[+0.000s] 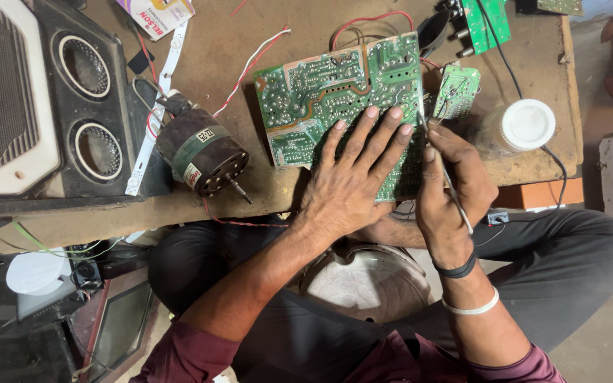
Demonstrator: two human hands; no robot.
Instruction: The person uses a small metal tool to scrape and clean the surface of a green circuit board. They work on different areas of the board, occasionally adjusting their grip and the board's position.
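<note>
Hands work at the near edge of the worktop [221, 57], a worn brown board. The left hand [349, 186] lies flat, palm down, on the green circuit board [335, 92], fingers spread wide and straight, gripping nothing, only pressing the board down. The right hand [452, 188] is just beside it, fingers pinched closed round a thin metal tool [455, 197] held like a pen; its tip meets the board's right edge, close to the left fingertips. A black band and a white band sit on the right wrist.

The board lies solder side up, tilted a little, its near end overhanging the worktop's near edge above the person's lap. Just right of it is a small green board [457, 91], joined by wires. Near the right edge stands a clear jar with a white lid [526, 124].

Left of the board, near the front edge, lies a dark round motor [202, 152] on its side, shaft toward the person. Beyond it red and white wires [253, 60] trail across the top. At the left edge rests a black speaker box [51, 99] with two round ports. At the far right corner sits another green board [487, 23].
</note>
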